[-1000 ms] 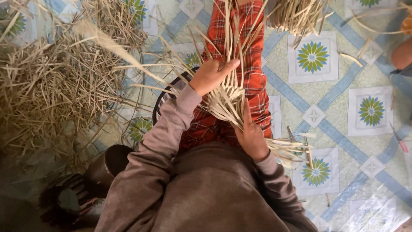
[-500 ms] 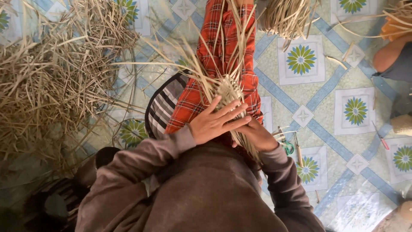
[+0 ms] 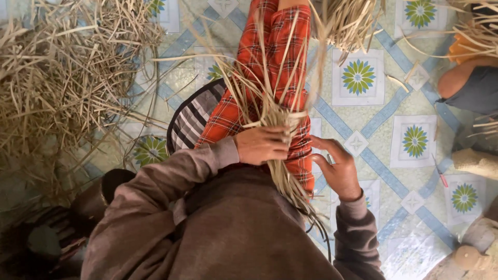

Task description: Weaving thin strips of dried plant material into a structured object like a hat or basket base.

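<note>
Clenching the left grip (image 3: 262,145) around the straw bundle (image 3: 274,111), fingers pressed together over the stalks where they gather, just above the knee of the plaid leg (image 3: 275,46). Fanning the upper stalks out past the fist along that leg; trailing the lower ends down toward the brown sleeve and body.

Pulling the right hand (image 3: 338,168) off the bundle: half a second ago lying on the stalks under the left, now hovering just beside them, grip spread, fingers loosely curled, palm turned toward the straw, pinching nothing. Carrying the whole bundle in the left alone, then, and judging from that, freeing the right for a fresh hold or another stalk.

Further out:
- Resting the leg partly over a striped cushion (image 3: 192,116).
- Sitting on a patterned floor (image 3: 358,75) of blue lines and flower tiles.
- Leaving a big heap (image 3: 62,78) of loose straw well apart on the left.
- Sharing the floor with another person (image 3: 467,85) at the far right edge, more straw by them.
- Lying near that side, a small red-handled tool (image 3: 440,176), too small to tell its kind.
</note>
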